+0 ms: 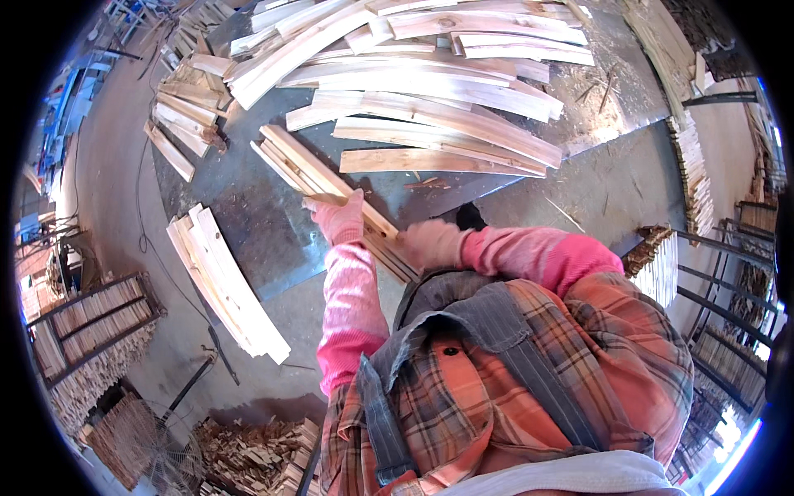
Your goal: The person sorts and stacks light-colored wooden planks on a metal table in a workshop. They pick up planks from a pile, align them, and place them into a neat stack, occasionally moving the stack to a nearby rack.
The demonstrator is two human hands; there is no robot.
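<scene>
A small bundle of long, narrow wooden boards point(308, 159) lies slantwise across the near part of the dark metal table point(285, 240), its near end reaching toward my body. My left hand point(336, 218), in a pinkish glove, is closed around the middle of the bundle. Beside the near end of the boards is my right hand point(432, 245), smeared by motion. Its fingers do not show clearly, so I cannot tell whether it grips a board.
Many loose boards point(438, 83) spread over the table's far side. A stack of boards point(223, 281) juts past the left edge, and short pieces point(184, 116) lie at the far left. Racks of wood point(95, 322) stand left and right. A round fan point(157, 450) is at lower left.
</scene>
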